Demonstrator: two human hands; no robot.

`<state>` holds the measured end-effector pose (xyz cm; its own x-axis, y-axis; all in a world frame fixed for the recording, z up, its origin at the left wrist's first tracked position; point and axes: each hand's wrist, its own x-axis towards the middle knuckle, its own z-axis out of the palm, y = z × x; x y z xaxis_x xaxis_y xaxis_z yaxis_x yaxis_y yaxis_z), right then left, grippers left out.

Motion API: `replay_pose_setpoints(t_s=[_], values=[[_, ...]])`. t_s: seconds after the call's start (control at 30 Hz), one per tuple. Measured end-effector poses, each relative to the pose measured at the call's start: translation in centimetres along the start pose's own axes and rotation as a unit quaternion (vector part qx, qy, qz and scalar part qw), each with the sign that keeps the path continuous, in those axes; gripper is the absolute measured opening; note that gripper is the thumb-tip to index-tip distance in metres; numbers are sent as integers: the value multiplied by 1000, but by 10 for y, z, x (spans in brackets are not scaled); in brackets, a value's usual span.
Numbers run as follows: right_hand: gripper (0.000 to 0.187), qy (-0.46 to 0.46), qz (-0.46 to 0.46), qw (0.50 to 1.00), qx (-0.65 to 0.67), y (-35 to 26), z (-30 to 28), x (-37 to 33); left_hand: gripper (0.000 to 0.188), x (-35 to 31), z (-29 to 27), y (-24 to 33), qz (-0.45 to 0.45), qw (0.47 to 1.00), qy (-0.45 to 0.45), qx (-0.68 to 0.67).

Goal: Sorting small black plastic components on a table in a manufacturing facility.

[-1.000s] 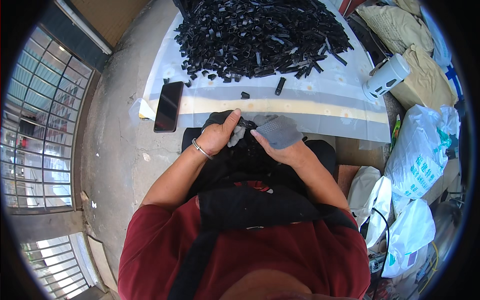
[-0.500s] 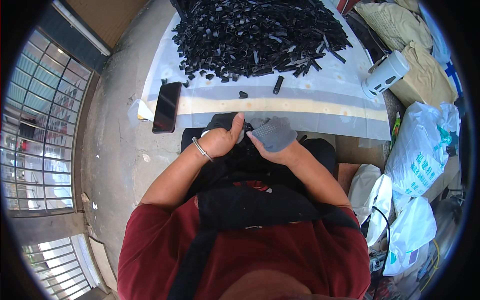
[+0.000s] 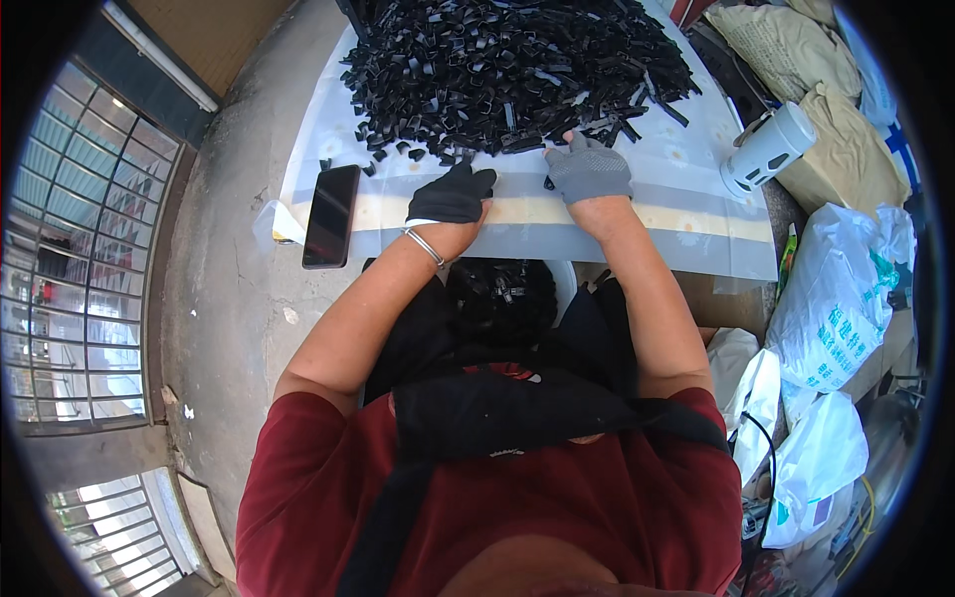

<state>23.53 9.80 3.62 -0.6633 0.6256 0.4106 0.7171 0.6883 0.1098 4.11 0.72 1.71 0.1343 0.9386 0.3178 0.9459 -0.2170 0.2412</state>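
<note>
My left hand point(image 3: 453, 195), in a black glove, is over the cloth at the front edge of the pile of small black plastic pieces point(image 3: 507, 80). Its dark fingers blend with the pieces, so I cannot tell what they grip. My right hand point(image 3: 591, 171) wears a grey dotted glove with bare fingertips. Its thumb and forefinger are apart at the pile's edge, above a black plastic strip point(image 3: 548, 183) whose near end shows beside the glove. Between my knees a pale tub point(image 3: 567, 287) contains more black pieces.
A dark phone point(image 3: 331, 217) lies at the table's left edge. On the right stands a pale blue-grey tumbler point(image 3: 768, 147). White plastic bags point(image 3: 826, 298) and tan sacks point(image 3: 841, 144) crowd the right side. A barred window point(image 3: 85, 239) is at the left.
Both hands have moved forward from my lap, where they were together, to the table and now are apart. They cover the two loose pieces there. The tub in my lap has come into view.
</note>
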Motion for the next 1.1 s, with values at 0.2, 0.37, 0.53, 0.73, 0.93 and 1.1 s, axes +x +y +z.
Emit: replay_pose_setpoints(t_s=[0.2,0.37,0.53,0.73,0.93,1.1], values=[[20,-101,-3,994,32,-9,1,-7,18,7,15,-6,-68,997,-45,15],[18,99,50,956,270,-27,4,-35,27,-11,6,-18,-119,989,16,-85],[22,41,19,968,245,-70,-22,-48,51,-29,-2,4,-364,734,-59,-571],[24,3,-46,988,148,-84,-40,-48,61,-42,7,28,-400,690,-53,-601],[23,110,-45,970,212,-77,-28,-55,63,-56,11,23,-203,855,-64,-473],[18,92,-32,926,365,-81,-25,-55,56,-54,-5,35,-233,864,-82,-439]])
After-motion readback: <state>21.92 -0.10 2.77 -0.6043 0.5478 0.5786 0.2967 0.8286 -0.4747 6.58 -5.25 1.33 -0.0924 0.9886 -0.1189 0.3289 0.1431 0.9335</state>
